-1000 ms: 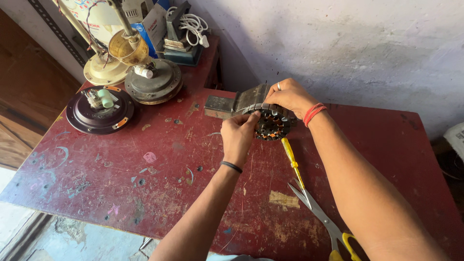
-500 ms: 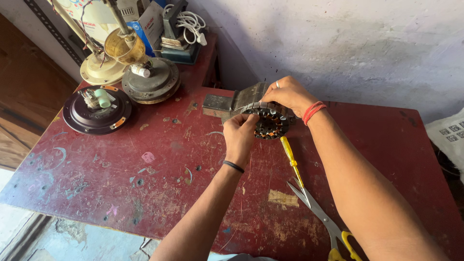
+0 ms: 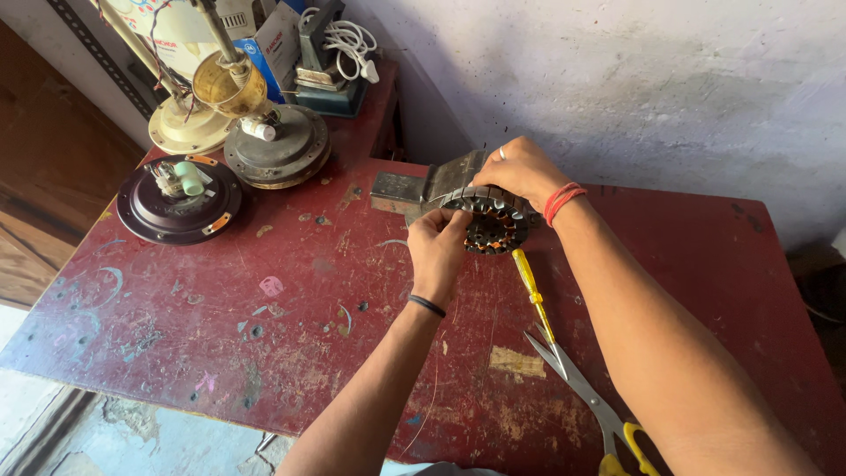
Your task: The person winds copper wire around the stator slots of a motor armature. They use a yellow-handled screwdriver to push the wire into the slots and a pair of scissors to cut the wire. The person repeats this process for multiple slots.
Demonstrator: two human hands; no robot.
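Since a second ago almost nothing has moved: both hands stay on the fan stator (image 3: pixel 493 222), same spot at the back of the tabletop (image 3: pixel 308 353); only the camera view has shifted slightly.

Stator: round ring with slotted teeth and copper-coloured windings inside, sitting just in front of a grey metal block (image 3: pixel 423 183) that lies against the wall side. Cannot tell if stator and block touch.

Left hand (image 3: pixel 438 251): grip closed narrow, fingertips pinched at the stator's left rim. What is pinched is too small to see. Black band on that wrist.

Right hand (image 3: pixel 520 172): cupped over the stator's top-back edge, fingers curled down onto it, holding it. Ring on one finger, red thread on the wrist.

Nearby:
- yellow-handled screwdriver (image 3: pixel 532 291) lies on the tabletop just in front of the stator, tip pointing away from it toward the scissors (image 3: pixel 582 388).
- scissors with yellow handles, blades open slightly, near the screwdriver tip.
- dark round fan motor cover (image 3: pixel 181 201) far left, well apart from the hands.
- grey motor housing (image 3: pixel 278 154) and a cream fan base (image 3: pixel 188 130) behind it.
- white coiled cord (image 3: pixel 348 40) at the back corner.
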